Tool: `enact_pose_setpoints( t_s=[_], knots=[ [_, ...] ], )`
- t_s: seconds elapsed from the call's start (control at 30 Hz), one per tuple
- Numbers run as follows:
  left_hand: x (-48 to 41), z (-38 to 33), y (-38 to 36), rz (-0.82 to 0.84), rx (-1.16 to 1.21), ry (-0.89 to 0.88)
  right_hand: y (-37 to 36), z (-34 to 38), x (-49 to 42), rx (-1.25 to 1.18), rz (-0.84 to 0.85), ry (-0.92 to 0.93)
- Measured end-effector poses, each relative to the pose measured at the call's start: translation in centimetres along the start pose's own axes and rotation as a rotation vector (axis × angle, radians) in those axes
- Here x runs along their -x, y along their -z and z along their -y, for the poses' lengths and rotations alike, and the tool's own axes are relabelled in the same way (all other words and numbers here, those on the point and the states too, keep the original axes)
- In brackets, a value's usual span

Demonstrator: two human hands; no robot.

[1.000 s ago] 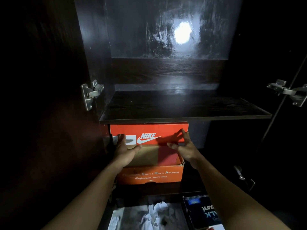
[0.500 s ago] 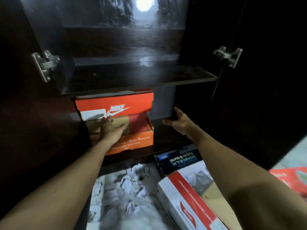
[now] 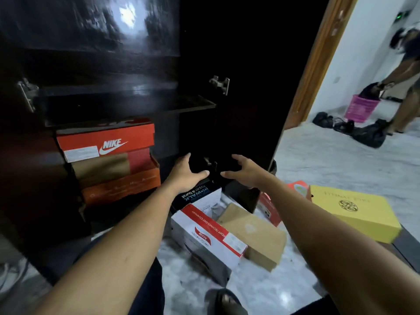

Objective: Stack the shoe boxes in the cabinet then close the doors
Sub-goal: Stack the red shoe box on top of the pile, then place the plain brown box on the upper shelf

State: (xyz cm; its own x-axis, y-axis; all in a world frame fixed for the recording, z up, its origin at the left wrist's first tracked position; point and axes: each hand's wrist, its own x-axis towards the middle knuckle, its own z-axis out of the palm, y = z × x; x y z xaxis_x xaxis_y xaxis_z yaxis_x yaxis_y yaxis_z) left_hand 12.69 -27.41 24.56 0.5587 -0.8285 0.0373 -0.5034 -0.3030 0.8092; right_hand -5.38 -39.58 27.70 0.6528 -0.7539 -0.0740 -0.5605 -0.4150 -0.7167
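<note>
An orange Nike shoe box (image 3: 106, 142) lies on top of a second orange box (image 3: 120, 185) on the dark cabinet's lower shelf (image 3: 127, 108), at the left. On the floor in front lie a dark blue and white box (image 3: 200, 194), a white and red box (image 3: 209, 237), a plain brown box (image 3: 254, 233) and a yellow box (image 3: 354, 212). My left hand (image 3: 188, 173) and my right hand (image 3: 245, 171) hover empty, fingers apart, in front of the cabinet's dark right half, above the floor boxes.
The cabinet's right door (image 3: 245, 87) stands open with a metal hinge (image 3: 220, 84). A small red box (image 3: 270, 205) lies by the door's foot. Beyond a wooden door frame (image 3: 318, 60) another person (image 3: 406, 71) bends over a pink basket (image 3: 361, 108) and black bags.
Both hands have left the Nike box and moved right, coming close together. My view has swung right, bringing the floor boxes and the room beyond into sight.
</note>
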Motion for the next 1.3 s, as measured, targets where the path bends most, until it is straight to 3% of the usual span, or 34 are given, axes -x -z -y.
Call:
enact_pose_setpoints(
  t_s=[0.23,0.43,0.63,0.87,1.07,1.2,1.3],
  knots=[
    [3.5,-0.5,-2.8,0.12,-0.264,-0.09,0.8,-8.6,6.7,-0.074,-0.067,-0.14],
    [2.7,-1.1,-5.9,0.262,-0.389,-0.025,-0.6,-17.4,8.4,-0.182,-0.136,-0.203],
    [-0.6,-2.7,-11.8,0.231,-0.323,-0.006,-1.0,-25.2,8.6,-0.265,-0.239,-0.424],
    [-4.9,4.8,-21.1,0.353,-0.345,0.086,-6.5,-32.0,7.6,-0.367,-0.277,-0.626],
    [-9.1,11.0,-25.2,0.553,-0.366,0.183,-10.4,-34.3,5.8,-0.431,-0.391,-0.564],
    [-10.5,11.8,-26.7,0.688,-0.548,0.271,-12.2,-35.9,5.1,-0.461,-0.399,-0.49],
    [-10.5,11.9,-27.8,0.718,-0.756,0.24,-12.8,-36.2,5.2,-0.461,-0.426,-0.461]
  ],
)
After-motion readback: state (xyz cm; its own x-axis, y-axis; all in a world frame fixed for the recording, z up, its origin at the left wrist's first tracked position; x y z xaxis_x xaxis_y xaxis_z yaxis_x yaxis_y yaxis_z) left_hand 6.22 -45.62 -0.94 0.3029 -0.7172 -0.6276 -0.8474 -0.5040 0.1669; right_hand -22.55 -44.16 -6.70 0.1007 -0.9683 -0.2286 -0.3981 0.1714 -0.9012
